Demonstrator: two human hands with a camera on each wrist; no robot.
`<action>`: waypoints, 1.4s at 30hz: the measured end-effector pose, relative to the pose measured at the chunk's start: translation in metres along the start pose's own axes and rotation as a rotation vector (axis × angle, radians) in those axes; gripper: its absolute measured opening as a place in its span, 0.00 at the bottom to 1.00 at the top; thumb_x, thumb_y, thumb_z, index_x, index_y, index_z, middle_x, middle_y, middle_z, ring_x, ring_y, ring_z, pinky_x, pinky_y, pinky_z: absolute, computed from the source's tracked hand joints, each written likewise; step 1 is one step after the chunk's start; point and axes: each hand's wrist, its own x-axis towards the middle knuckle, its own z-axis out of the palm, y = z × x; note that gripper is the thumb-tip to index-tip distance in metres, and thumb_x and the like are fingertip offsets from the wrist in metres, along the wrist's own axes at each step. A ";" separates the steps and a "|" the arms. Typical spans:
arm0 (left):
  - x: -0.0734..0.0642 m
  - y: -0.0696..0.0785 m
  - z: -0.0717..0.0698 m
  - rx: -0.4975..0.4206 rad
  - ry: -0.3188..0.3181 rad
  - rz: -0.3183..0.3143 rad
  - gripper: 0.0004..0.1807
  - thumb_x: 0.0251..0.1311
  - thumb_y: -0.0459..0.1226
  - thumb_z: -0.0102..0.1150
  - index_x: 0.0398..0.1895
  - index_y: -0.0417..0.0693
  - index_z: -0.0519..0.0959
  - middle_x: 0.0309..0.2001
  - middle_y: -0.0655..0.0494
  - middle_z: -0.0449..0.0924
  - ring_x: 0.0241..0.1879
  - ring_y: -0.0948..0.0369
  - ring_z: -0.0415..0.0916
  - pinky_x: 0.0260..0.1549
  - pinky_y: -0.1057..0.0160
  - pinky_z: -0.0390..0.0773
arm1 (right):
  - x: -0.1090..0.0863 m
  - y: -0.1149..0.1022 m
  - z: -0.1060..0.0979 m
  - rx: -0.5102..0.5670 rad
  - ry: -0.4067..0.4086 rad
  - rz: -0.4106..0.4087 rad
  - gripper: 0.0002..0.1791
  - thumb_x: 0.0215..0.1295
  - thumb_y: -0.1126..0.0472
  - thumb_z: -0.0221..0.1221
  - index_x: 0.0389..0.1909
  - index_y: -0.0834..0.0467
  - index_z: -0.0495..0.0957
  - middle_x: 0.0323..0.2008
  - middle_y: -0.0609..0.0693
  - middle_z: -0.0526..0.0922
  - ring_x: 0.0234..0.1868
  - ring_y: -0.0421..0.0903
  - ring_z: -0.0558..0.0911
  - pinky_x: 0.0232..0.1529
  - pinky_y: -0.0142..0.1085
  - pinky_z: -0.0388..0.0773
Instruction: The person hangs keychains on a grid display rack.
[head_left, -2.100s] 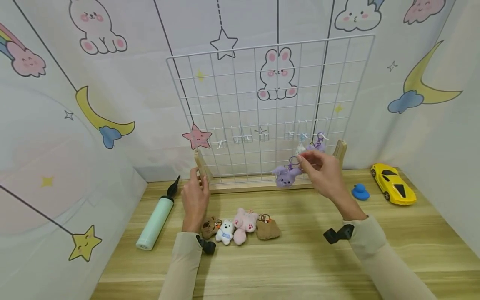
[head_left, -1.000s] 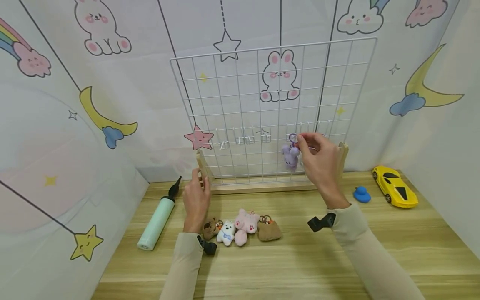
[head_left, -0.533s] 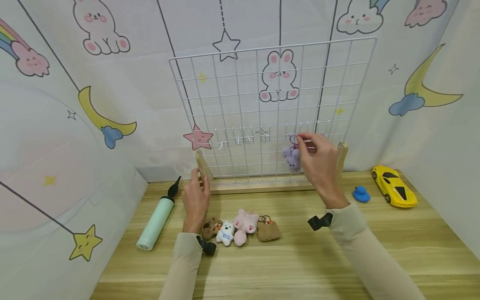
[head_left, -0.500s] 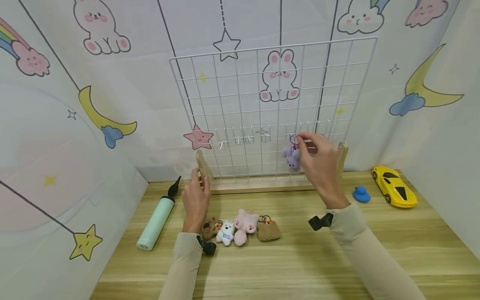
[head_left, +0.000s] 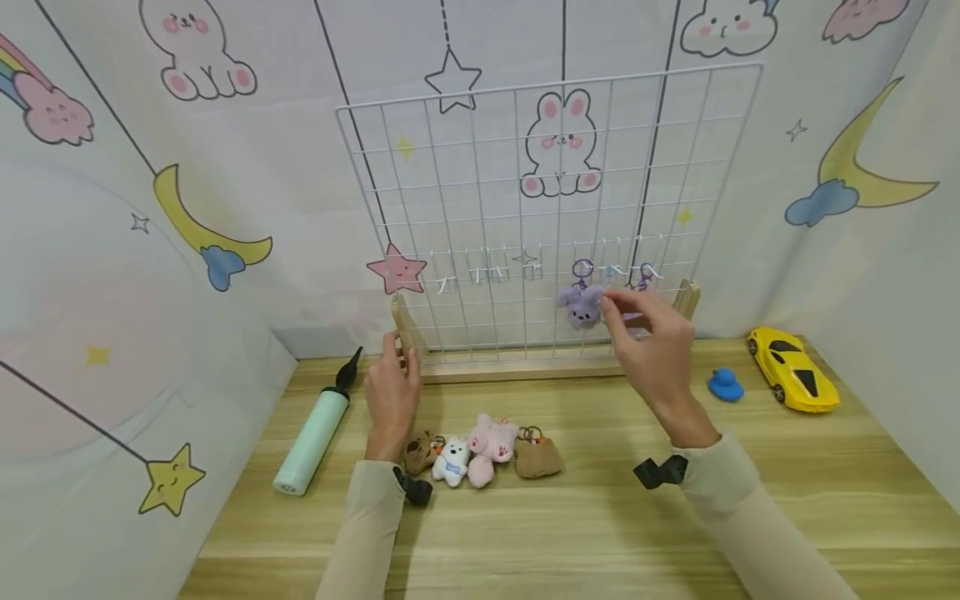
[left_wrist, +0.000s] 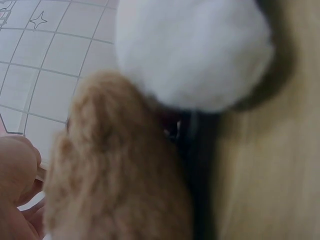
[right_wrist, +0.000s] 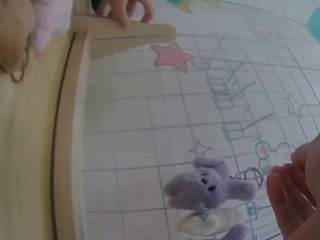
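Observation:
A purple plush keychain hangs by its ring from a hook on the white wire grid. My right hand is beside its ear, fingertips close together; the right wrist view shows a small gap between fingers and plush. Nothing is seen between those fingertips. My left hand grips the left wooden upright of the grid's stand. Behind my right hand hangs another purple keychain, partly hidden. A white plush hangs between the two purple ones in the right wrist view.
Brown, white and pink plush keychains and a tan one lie on the wooden table. A mint-green pump lies at left. At right are a blue duck and yellow toy car. Several hooks line the grid.
My right hand brought the purple keychain up to the hook, let go of its ring and drew back slightly down and right. The keychain now hangs by itself. My left hand stayed put.

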 end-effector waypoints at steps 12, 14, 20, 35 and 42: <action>0.001 0.001 0.000 -0.008 0.002 0.000 0.20 0.81 0.42 0.59 0.69 0.46 0.75 0.53 0.35 0.90 0.47 0.40 0.92 0.40 0.40 0.90 | -0.078 0.022 0.032 0.052 -0.610 0.134 0.06 0.71 0.61 0.72 0.45 0.56 0.93 0.38 0.47 0.94 0.36 0.40 0.91 0.37 0.32 0.88; 0.000 0.000 0.000 -0.007 0.002 -0.001 0.20 0.81 0.42 0.59 0.69 0.46 0.75 0.53 0.35 0.91 0.46 0.40 0.92 0.39 0.40 0.90 | -0.088 0.028 0.038 0.065 -0.732 0.197 0.06 0.73 0.59 0.71 0.45 0.56 0.93 0.39 0.46 0.95 0.38 0.39 0.91 0.39 0.32 0.88; 0.001 0.000 -0.001 -0.007 0.016 0.006 0.20 0.81 0.42 0.59 0.69 0.45 0.75 0.52 0.35 0.91 0.46 0.41 0.92 0.39 0.39 0.90 | -0.103 0.045 0.055 0.120 -0.950 0.255 0.08 0.73 0.59 0.71 0.48 0.56 0.91 0.40 0.45 0.93 0.41 0.37 0.89 0.44 0.32 0.87; 0.000 0.004 0.001 -0.008 -0.006 -0.012 0.21 0.81 0.43 0.59 0.70 0.45 0.75 0.53 0.35 0.91 0.47 0.41 0.92 0.40 0.40 0.90 | -0.102 0.043 0.063 -0.051 -1.087 0.233 0.05 0.77 0.63 0.65 0.37 0.55 0.85 0.29 0.42 0.83 0.28 0.34 0.76 0.32 0.30 0.75; 0.000 0.003 0.000 -0.005 0.005 -0.001 0.21 0.81 0.42 0.59 0.70 0.45 0.75 0.52 0.35 0.91 0.46 0.41 0.93 0.39 0.40 0.90 | -0.103 0.042 0.059 -0.037 -1.119 0.185 0.05 0.83 0.62 0.58 0.44 0.55 0.81 0.36 0.43 0.82 0.35 0.35 0.76 0.40 0.33 0.78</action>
